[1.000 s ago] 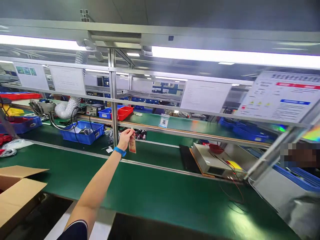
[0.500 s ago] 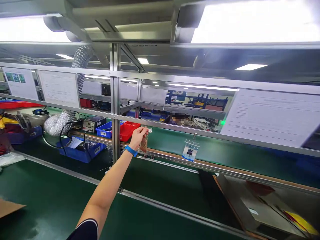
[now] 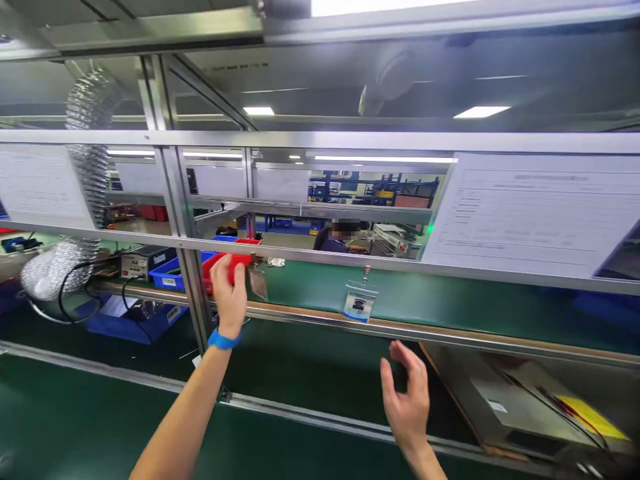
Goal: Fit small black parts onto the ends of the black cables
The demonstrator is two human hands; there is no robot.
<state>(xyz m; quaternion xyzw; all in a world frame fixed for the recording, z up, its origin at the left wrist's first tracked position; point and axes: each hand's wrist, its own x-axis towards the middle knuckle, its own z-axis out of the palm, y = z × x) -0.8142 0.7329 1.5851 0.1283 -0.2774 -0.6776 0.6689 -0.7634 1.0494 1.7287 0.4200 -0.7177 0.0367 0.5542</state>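
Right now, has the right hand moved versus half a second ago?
Yes: out of frame then, the right hand has entered below and right of the badge hanging from the rail.

There it is, a brownish tag [image 3: 259,285], thin and flat, dangling at a tilt just below the metal rail [image 3: 310,255], too blurred for me to read. Well apart to its right, I've got an ID badge [image 3: 359,305]: clear sleeve, blue-and-white card with a photo, clipped at the top, leaning slightly.
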